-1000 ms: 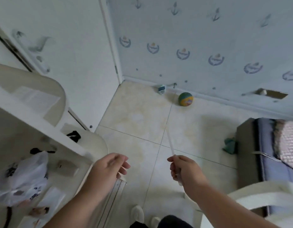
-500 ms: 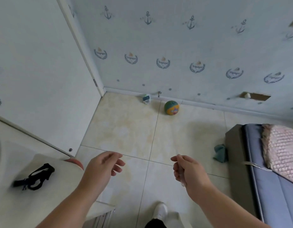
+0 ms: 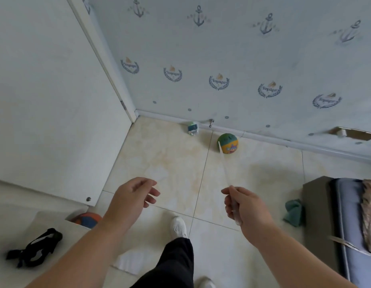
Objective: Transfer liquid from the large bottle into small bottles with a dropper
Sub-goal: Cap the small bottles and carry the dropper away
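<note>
My right hand (image 3: 246,206) grips a thin clear plastic dropper (image 3: 224,165). Its long tip points up and away over the tiled floor, and its bulb end pokes out below my fist. My left hand (image 3: 129,199) hovers to the left at about the same height, fingers loosely apart, holding nothing. No large bottle or small bottles are in view.
A white cabinet top (image 3: 18,221) at the lower left carries a black strap (image 3: 33,249). An orange ball (image 3: 86,219) lies beside it. A green ball (image 3: 227,143) and a small container (image 3: 192,127) sit by the wall. A grey bed (image 3: 326,221) stands at right, with a teal cloth (image 3: 293,212) beside it.
The view has swung away from the white shelf with the plastic bag toward the floor and wall. The dropper's tip now points up and away. Both hands stay in front of me.
</note>
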